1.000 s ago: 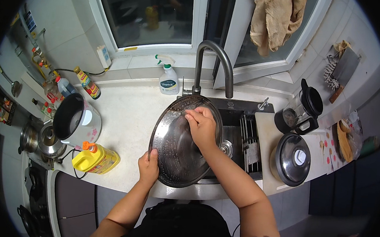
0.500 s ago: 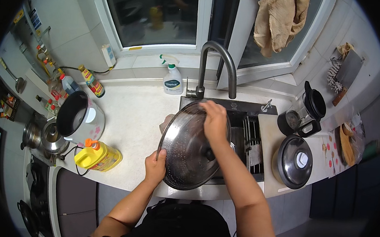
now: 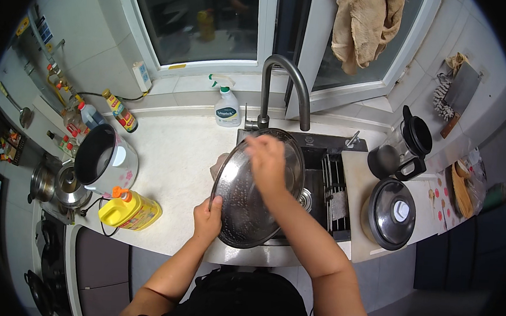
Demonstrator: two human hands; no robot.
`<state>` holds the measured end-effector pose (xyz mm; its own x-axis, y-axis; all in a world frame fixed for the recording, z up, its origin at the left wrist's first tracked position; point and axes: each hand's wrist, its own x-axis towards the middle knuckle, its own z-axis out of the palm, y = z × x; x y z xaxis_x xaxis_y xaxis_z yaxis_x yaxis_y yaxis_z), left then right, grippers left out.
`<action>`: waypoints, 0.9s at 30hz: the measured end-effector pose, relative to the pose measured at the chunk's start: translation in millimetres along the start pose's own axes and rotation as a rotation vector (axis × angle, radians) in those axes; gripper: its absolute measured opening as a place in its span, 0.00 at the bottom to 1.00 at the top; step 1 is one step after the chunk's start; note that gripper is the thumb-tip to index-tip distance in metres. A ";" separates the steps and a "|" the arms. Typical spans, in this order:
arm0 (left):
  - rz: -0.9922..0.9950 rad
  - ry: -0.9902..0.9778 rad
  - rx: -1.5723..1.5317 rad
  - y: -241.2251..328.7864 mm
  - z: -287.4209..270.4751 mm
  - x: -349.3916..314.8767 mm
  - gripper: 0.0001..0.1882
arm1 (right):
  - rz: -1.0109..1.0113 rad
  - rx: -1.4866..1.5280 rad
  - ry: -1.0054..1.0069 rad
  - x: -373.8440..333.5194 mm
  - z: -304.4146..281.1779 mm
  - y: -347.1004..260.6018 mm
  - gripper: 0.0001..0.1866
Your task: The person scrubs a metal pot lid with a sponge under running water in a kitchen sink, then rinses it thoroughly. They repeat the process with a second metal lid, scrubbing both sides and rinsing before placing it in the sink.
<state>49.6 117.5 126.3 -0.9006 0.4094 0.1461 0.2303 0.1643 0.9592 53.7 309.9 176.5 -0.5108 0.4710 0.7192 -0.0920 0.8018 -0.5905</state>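
Over the sink [image 3: 323, 163], the left hand [image 3: 207, 218], fingers pinching the rim, had tipped the steel pan [image 3: 249, 210] steeper while the blurred right hand [image 3: 267, 165], fingers unclear, scrubbed higher inside.

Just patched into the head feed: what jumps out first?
A big round perforated metal strainer held tilted over the sink: the left hand grips its lower left rim, the right hand presses inside it, blurred. Behind rises a dark curved faucet; a yellow bottle lies on the counter at left.
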 end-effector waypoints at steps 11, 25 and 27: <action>-0.083 -0.111 0.061 3.2 -8.2 -1.9 0.21 | 0.144 -0.029 0.056 1.4 2.0 22.0 0.11; -0.170 -0.020 -0.183 -13.4 -11.7 -4.6 0.19 | 0.551 0.017 0.139 -3.1 3.2 68.5 0.11; -0.188 -0.029 -0.212 -21.7 -10.8 -5.6 0.20 | 0.345 0.206 -0.025 1.5 6.8 20.0 0.11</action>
<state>45.7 102.0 107.3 -0.9086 0.4155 -0.0427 -0.0244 0.0492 0.9985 45.2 324.2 163.3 -0.5620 0.6887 0.4581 -0.0797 0.5062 -0.8587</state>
